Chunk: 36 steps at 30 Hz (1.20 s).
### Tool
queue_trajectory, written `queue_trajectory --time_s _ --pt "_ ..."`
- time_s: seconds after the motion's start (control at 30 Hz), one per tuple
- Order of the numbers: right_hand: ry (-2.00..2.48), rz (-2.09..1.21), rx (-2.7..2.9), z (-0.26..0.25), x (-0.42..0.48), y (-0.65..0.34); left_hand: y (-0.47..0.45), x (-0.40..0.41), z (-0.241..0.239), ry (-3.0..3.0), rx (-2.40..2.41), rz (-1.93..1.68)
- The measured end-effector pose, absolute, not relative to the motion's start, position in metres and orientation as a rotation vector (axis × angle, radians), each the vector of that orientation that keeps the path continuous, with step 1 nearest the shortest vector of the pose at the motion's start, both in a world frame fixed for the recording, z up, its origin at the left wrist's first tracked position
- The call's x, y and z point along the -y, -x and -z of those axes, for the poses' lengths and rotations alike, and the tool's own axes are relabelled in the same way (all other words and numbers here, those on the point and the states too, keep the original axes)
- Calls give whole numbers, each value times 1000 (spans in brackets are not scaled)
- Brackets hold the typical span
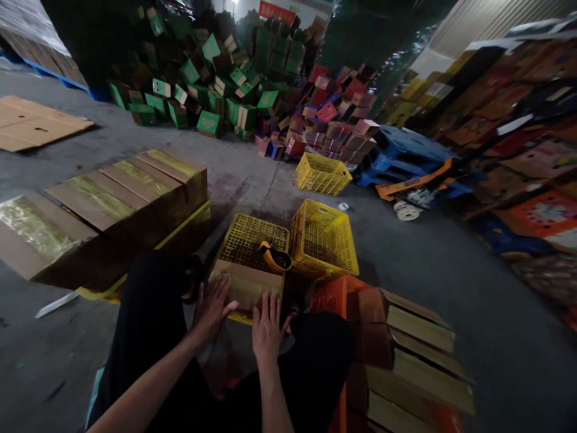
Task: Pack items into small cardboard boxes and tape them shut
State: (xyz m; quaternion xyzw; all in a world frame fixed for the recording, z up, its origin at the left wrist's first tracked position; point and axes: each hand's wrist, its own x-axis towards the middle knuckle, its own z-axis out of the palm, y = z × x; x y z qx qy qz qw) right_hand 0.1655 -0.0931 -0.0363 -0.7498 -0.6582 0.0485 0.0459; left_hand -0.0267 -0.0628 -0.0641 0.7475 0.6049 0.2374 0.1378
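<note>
My left hand [211, 308] and my right hand [268, 328] lie flat, fingers spread, on the near edge of a brown cardboard piece [246, 284]. The cardboard rests on an overturned yellow plastic crate [247, 237] between my knees. A yellow tape dispenser [274, 257] sits on the crate just beyond the cardboard. Neither hand holds anything. My black-trousered legs frame the crate on both sides.
Taped cardboard boxes [112, 201] lie in a row at left. Two more yellow crates [324, 237] [322, 173] stand ahead; an orange crate [336, 294] and flat cardboard stack [415, 355] at right. Piles of green and red boxes [234, 90], blue pallets [406, 150] and a pallet jack [415, 192] lie beyond.
</note>
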Motion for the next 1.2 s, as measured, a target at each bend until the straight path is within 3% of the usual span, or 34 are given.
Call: queue_trajectory --time_s 0.53,0.9,1.2 --pt "2279 -92 1899 39 88 -161 36 55 76 -2109 -2041 -679" --pt "1653 -281 2351 27 56 -100 29 43 67 -2131 -1613 -867" --pt "1973 -142 2262 31 53 -143 28 40 65 -2176 -1711 -765"
